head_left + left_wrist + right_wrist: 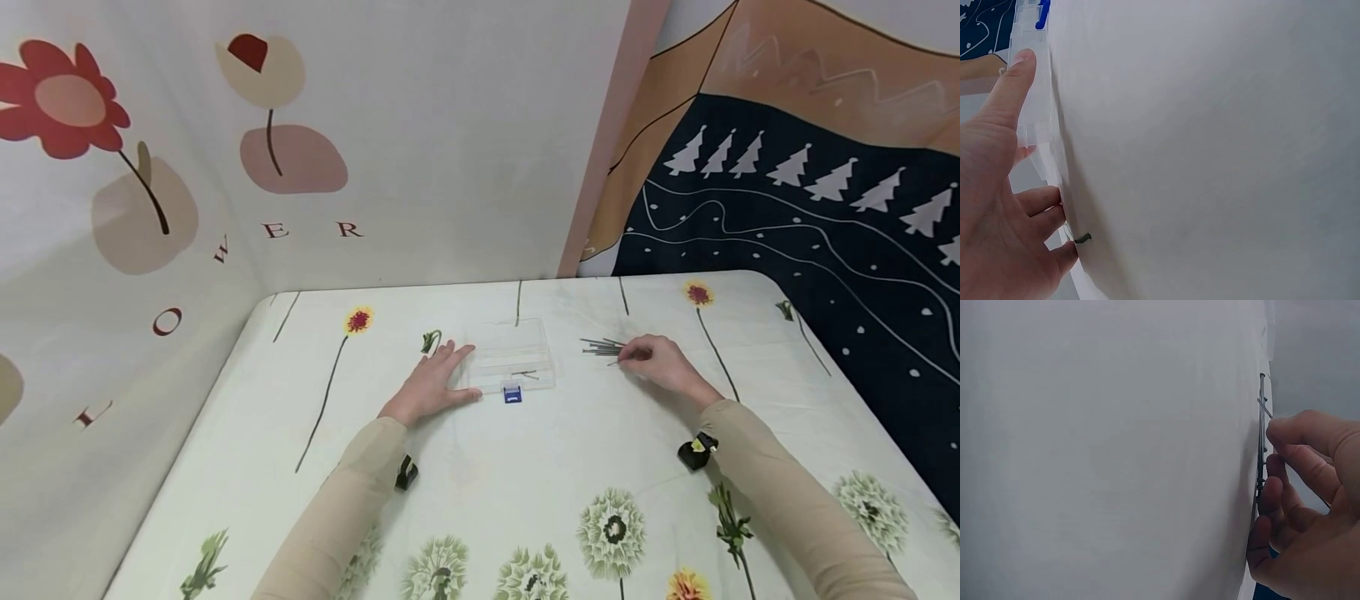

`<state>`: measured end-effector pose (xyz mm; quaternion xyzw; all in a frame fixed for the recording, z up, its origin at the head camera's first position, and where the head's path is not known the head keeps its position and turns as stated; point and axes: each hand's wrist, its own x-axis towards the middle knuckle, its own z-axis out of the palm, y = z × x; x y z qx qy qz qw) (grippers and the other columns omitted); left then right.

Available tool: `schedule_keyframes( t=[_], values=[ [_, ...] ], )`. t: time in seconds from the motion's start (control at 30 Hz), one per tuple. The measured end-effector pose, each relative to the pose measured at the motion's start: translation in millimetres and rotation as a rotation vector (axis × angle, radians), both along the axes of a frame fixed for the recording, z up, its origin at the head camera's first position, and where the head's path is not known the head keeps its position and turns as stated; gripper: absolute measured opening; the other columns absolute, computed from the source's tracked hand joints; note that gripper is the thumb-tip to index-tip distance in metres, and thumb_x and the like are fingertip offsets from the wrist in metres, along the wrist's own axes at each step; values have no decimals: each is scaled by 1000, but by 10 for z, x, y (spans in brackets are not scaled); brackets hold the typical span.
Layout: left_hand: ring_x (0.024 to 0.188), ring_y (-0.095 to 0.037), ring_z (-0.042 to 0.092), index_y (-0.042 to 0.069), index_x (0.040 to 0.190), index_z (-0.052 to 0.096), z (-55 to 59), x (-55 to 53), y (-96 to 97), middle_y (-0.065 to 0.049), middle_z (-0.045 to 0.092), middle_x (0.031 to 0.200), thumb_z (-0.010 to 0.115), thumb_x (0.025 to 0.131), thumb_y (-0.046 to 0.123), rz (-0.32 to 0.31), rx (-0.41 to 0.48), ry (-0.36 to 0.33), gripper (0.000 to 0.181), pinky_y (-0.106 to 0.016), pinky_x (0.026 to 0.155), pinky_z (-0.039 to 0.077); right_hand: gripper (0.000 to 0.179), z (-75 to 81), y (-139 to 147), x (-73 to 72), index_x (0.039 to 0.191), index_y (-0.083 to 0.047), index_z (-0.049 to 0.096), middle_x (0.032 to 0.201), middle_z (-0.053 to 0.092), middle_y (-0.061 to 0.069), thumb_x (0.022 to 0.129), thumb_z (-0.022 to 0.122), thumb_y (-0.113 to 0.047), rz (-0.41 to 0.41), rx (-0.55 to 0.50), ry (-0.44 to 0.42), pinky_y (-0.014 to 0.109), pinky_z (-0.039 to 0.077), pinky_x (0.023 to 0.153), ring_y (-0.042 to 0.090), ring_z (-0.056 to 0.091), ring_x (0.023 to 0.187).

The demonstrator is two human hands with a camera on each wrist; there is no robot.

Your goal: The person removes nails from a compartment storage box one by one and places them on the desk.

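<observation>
Clock positions are read from the head view, with the clear plastic case (500, 360) as the dial center and 12 o'clock pointing away from the person. The case lies flat on the tablecloth (465, 483), a white sheet printed with flowers. Its blue latch (512, 395) sits on the 6 o'clock edge. Dividers run across the case from 9 to 3 o'clock. A few small nails (525, 373) lie inside, toward 5 o'clock.

Left hand (433, 385): positioned at 8 to 9 o'clock, beside the case. Fingers are extended and spread; the thumb is stretched out along the case's near corner at 7 to 8 o'clock. The hand rests against the case without gripping it.

Right hand (663, 364): positioned at 3 o'clock, apart from the case. Thumb and index finger are closed in a pinch on one thin nail (1267, 412); the remaining fingers are bent.

Nail pile (600, 347): located at 3 o'clock, between the case and the right hand. The nails lie roughly parallel, heads toward 9 o'clock, with the opposite ends partly hidden by the right hand.

Backdrop: a white flower-printed curtain (450, 150) stands from 9 to 12 o'clock; a dark blue tree-printed cloth (750, 217) hangs at 2 o'clock.
</observation>
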<state>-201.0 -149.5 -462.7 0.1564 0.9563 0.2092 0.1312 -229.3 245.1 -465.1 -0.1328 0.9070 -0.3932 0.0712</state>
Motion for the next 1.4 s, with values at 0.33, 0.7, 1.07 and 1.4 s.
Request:
schedule_keyframes(
  t=[0.33,0.7,1.07,1.4],
  values=[
    [143,-38,16,14,153,28,-20,-7,-4,-24,16,156,69,85,50,0,0,4,87,-54,115,11,13,23,-37,21,98,-1,71,110,64,18,90,68,-9,-15,-42,3,43,44,87,30,56,100],
    [143,-39,16,14,153,28,-11,-2,0,-24,16,156,69,85,50,0,2,1,87,-54,115,10,18,94,-243,106,105,1,71,115,62,20,91,66,-8,30,-124,3,45,43,89,32,56,103],
    [143,-38,15,14,154,27,8,16,2,-24,15,156,69,86,50,2,2,-6,87,-53,115,10,19,98,-534,130,108,-3,72,127,55,19,90,67,-7,129,-114,36,43,45,85,33,49,117],
    [143,-38,16,14,153,28,10,17,3,-24,16,156,70,85,49,4,3,6,87,-54,115,11,22,84,-774,173,112,-7,72,132,50,19,90,68,-10,223,-94,63,56,44,92,37,46,120]
  ],
)
